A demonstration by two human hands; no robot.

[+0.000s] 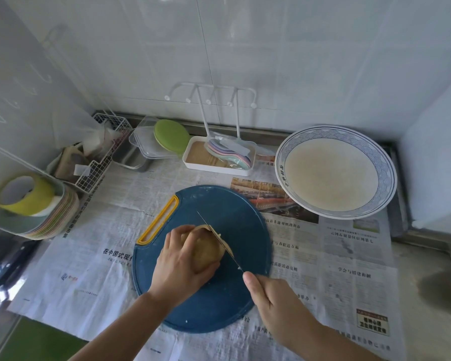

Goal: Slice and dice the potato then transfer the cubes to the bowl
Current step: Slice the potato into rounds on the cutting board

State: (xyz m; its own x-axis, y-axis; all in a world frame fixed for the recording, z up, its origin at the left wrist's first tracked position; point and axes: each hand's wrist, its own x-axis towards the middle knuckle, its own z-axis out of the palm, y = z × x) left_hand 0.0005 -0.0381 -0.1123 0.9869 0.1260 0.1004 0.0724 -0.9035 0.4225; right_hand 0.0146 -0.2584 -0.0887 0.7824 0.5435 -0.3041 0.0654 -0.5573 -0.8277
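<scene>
Potato (206, 247) on board (229, 306), bowl (335, 174) behind right.

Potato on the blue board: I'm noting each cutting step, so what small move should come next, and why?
Probably press the knife down through the potato to finish this first slice. The blade sits at its right end, with only a thin pale edge beyond it, while the left hand steadies the rest and the right hand grips the handle. The bowl holds no cubes yet.

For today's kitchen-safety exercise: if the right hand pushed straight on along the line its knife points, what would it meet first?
The right hand points up and to the left along the knife, so it would first meet the potato, which the left hand steadies on the cutting board. Depth is hard to judge.
</scene>
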